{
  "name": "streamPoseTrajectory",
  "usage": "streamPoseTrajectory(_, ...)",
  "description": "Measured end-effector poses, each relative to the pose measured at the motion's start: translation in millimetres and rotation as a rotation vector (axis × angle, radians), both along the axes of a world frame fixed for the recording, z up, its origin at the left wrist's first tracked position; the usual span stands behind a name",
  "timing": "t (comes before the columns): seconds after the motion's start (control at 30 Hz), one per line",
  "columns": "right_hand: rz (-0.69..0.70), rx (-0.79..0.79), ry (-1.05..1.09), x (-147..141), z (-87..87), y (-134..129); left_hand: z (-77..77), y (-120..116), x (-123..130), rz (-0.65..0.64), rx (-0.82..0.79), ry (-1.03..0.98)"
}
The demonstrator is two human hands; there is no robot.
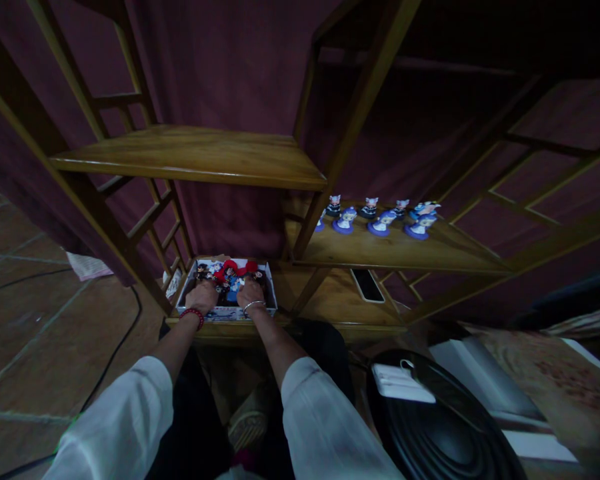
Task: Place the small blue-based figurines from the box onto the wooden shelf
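A shallow white cardboard box [271,293] sits on the low wooden shelf, filled with small painted figurines [225,272] in red, blue, white and black. My left hand [203,296] reaches into the left side of the box, its fingers bent down among the figurines. Inside the right side, my right hand [251,292] is curled beside a light blue figurine [234,288]. Both sets of fingertips are hidden, so what they grip, if anything, does not show.
Several purple-and-white figurines [381,223] stand on the right shelf [330,248], with darker ones behind. A dark phone-like slab [367,285] lies on the lower board. An upper shelf [195,155] overhangs the box. A round black stool [445,433] holds a white object [400,383].
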State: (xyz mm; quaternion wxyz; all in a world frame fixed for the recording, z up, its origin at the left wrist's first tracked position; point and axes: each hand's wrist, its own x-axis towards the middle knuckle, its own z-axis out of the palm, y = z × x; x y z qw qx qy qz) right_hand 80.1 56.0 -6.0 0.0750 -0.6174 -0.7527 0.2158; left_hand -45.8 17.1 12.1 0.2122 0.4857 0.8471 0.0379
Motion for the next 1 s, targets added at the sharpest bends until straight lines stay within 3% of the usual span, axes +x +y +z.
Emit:
streamPoseTrajectory(0.27,-0.026,-0.011,0.08,2.1,2.1,-1.9,2.2,-1.6,-3.1,-0.067,0.025,-0.037)
streamPoseTrajectory(1.0,0.018,-0.016,0.104,7.2,5.3,-2.6,2.1,-0.1,3.5,-0.057,-0.044,-0.013)
